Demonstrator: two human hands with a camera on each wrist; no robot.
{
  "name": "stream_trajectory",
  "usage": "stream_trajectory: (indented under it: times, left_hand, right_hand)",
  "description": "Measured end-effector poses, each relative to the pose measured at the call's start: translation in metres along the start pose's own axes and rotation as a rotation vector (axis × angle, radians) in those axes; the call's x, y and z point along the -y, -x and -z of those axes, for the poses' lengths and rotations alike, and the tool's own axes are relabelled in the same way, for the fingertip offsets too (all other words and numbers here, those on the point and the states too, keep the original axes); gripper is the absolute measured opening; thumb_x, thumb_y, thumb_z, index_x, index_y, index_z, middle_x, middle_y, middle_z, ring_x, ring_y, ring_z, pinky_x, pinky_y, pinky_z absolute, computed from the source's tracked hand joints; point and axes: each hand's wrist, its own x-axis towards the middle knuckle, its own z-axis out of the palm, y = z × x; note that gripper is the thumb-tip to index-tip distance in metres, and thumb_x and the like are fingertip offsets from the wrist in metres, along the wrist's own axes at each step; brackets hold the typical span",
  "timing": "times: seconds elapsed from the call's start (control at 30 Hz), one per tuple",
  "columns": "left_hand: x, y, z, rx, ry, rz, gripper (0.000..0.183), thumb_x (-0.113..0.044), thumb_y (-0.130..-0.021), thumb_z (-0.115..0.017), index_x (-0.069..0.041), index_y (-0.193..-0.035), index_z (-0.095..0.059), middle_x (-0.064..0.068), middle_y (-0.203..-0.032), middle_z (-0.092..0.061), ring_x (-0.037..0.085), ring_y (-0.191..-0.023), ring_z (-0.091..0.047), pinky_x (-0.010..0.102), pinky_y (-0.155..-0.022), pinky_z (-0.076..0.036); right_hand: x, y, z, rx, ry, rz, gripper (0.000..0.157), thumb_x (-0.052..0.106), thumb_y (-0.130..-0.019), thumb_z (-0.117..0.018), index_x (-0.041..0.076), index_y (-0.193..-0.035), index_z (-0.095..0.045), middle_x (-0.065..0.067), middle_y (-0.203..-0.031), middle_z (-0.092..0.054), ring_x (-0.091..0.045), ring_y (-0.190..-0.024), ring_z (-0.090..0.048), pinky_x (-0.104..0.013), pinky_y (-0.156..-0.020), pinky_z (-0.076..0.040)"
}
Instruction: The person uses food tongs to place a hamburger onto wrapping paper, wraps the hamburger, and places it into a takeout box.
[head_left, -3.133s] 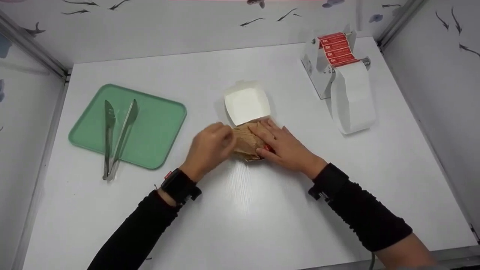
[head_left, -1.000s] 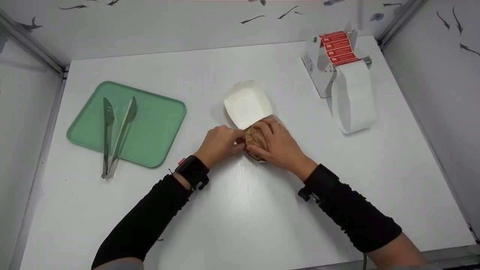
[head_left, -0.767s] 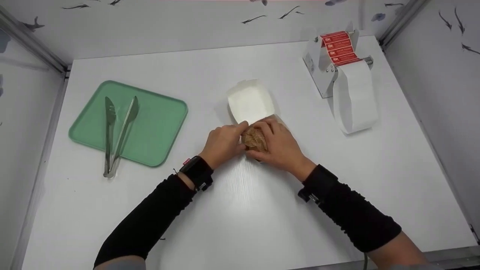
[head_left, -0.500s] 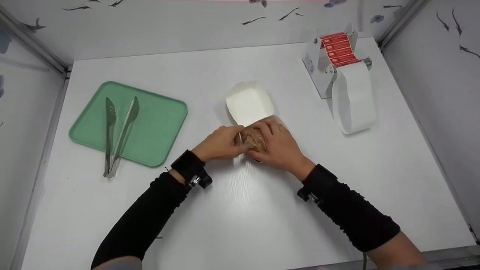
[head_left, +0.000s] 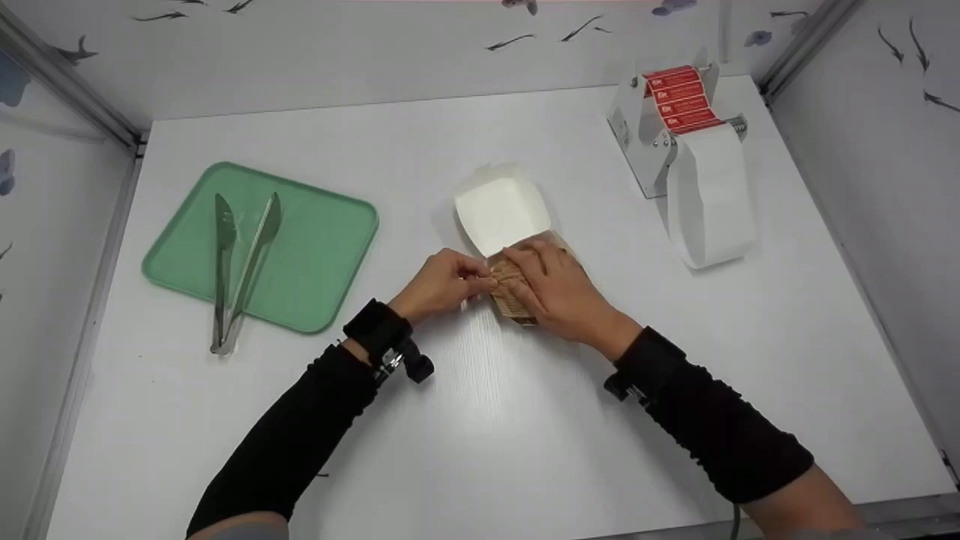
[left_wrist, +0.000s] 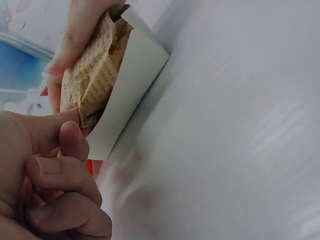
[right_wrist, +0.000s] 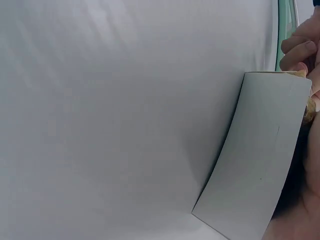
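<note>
Left hand [head_left: 444,283] at the wrap's [head_left: 506,298] edge, right hand [head_left: 566,292] laid over its top

Beneath both hands, a white table [head_left: 465,435] is seen. Left of the left hand and well apart, a green tray [head_left: 322,277] is placed. Out past the right hand and to its right, a dispenser [head_left: 636,139] is stood. Tongs [head_left: 264,232] are laid on the tray, their joined end hung over the edge.

Between the hands, a box [head_left: 502,210] is set open, its lid beyond them. Its long axis, lid to base, is pointed away from the wrists, across the line joining the hands. The wrap is held in the base, directly to the left hand's right; its own long axis is hidden. Neither hand can be called nearer, since it is touched by both.

By the right hand it is covered, fingers extended. By the left, an edge is pinched between thumb and forefinger, the other fingers curled clear.
</note>
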Motion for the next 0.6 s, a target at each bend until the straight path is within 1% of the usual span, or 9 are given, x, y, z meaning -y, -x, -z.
stream_trajectory:
  times: [0.07, 0.17, 0.23, 0.3, 0.33, 0.4, 0.47, 0.53, 0.6]
  left_hand:
    - [0.000, 0.002, -0.001, -0.020, -0.060, -0.019, 0.016, -0.017, -0.102, -0.075, -0.007, -0.090, -0.080, 0.002, -0.071, -0.066, 0.006, -0.062, -0.054, 0.020, -0.057, -0.040]
    - [-0.001, 0.003, -0.003, -0.038, -0.145, -0.030, 0.018, -0.020, -0.102, -0.075, -0.008, -0.090, -0.080, 0.003, -0.070, -0.068, 0.005, -0.058, -0.054, 0.020, -0.056, -0.041]
    - [-0.002, 0.003, -0.004, -0.044, -0.187, -0.029, 0.020, -0.022, -0.103, -0.075, -0.008, -0.090, -0.080, 0.005, -0.071, -0.071, 0.005, -0.057, -0.054, 0.021, -0.056, -0.042]
    - [-0.003, 0.003, -0.004, -0.043, -0.214, -0.026, 0.020, -0.024, -0.102, -0.075, -0.009, -0.090, -0.081, 0.007, -0.073, -0.073, 0.006, -0.057, -0.055, 0.021, -0.056, -0.043]
    - [-0.003, 0.003, -0.005, -0.040, -0.223, -0.025, 0.020, -0.024, -0.102, -0.075, -0.009, -0.090, -0.081, 0.007, -0.074, -0.074, 0.006, -0.057, -0.055, 0.021, -0.056, -0.043]
    - [-0.004, 0.003, -0.005, -0.029, -0.227, -0.023, 0.020, -0.025, -0.102, -0.076, -0.009, -0.091, -0.081, 0.008, -0.075, -0.075, 0.006, -0.057, -0.056, 0.021, -0.057, -0.043]
    - [-0.005, 0.004, -0.005, -0.018, -0.220, -0.018, 0.020, -0.025, -0.102, -0.076, -0.009, -0.092, -0.081, 0.008, -0.076, -0.076, 0.006, -0.058, -0.057, 0.022, -0.057, -0.044]
    - [-0.006, 0.005, -0.005, -0.016, -0.215, -0.018, 0.020, -0.026, -0.101, -0.076, -0.009, -0.093, -0.082, 0.008, -0.077, -0.076, 0.006, -0.058, -0.058, 0.022, -0.057, -0.044]
    - [-0.007, 0.006, -0.006, -0.026, -0.229, -0.029, 0.020, -0.026, -0.101, -0.077, -0.009, -0.093, -0.083, 0.008, -0.076, -0.076, 0.006, -0.059, -0.058, 0.022, -0.058, -0.044]
  right_hand:
    - [0.000, 0.000, 0.000, 0.007, 0.029, 0.032, 0.049, 0.031, -0.115, -0.048, 0.005, -0.157, -0.044, -0.028, -0.153, -0.046, -0.046, -0.138, -0.052, -0.065, -0.113, -0.043]
    - [-0.002, 0.001, 0.000, 0.019, 0.030, 0.044, 0.050, 0.032, -0.115, -0.048, 0.005, -0.157, -0.044, -0.029, -0.154, -0.045, -0.046, -0.139, -0.051, -0.067, -0.113, -0.042]
    - [-0.003, 0.001, 0.000, 0.016, 0.013, 0.032, 0.051, 0.033, -0.115, -0.050, 0.005, -0.158, -0.043, -0.028, -0.154, -0.045, -0.046, -0.140, -0.050, -0.066, -0.115, -0.041]
    - [-0.003, 0.003, -0.001, -0.016, 0.006, 0.011, 0.052, 0.034, -0.114, -0.053, 0.005, -0.156, -0.045, -0.027, -0.154, -0.046, -0.045, -0.143, -0.049, -0.065, -0.119, -0.038]
    - [-0.002, 0.004, -0.002, -0.043, 0.020, -0.008, 0.053, 0.036, -0.113, -0.055, 0.006, -0.156, -0.046, -0.026, -0.155, -0.046, -0.044, -0.145, -0.048, -0.065, -0.121, -0.037]
    - [0.003, 0.010, -0.002, -0.108, 0.082, -0.059, 0.057, 0.041, -0.111, -0.058, 0.007, -0.156, -0.048, -0.026, -0.157, -0.047, -0.044, -0.149, -0.045, -0.064, -0.125, -0.034]
    - [0.008, 0.017, -0.003, -0.165, 0.167, -0.111, 0.063, 0.046, -0.109, -0.060, 0.007, -0.157, -0.049, -0.027, -0.159, -0.047, -0.045, -0.152, -0.044, -0.065, -0.126, -0.033]
    - [0.015, 0.025, -0.004, -0.185, 0.242, -0.153, 0.072, 0.052, -0.107, -0.060, 0.007, -0.161, -0.045, -0.030, -0.162, -0.045, -0.048, -0.152, -0.044, -0.067, -0.125, -0.034]
    - [0.019, 0.031, -0.005, -0.175, 0.272, -0.173, 0.080, 0.056, -0.106, -0.059, 0.005, -0.165, -0.039, -0.035, -0.163, -0.042, -0.052, -0.151, -0.045, -0.067, -0.124, -0.036]
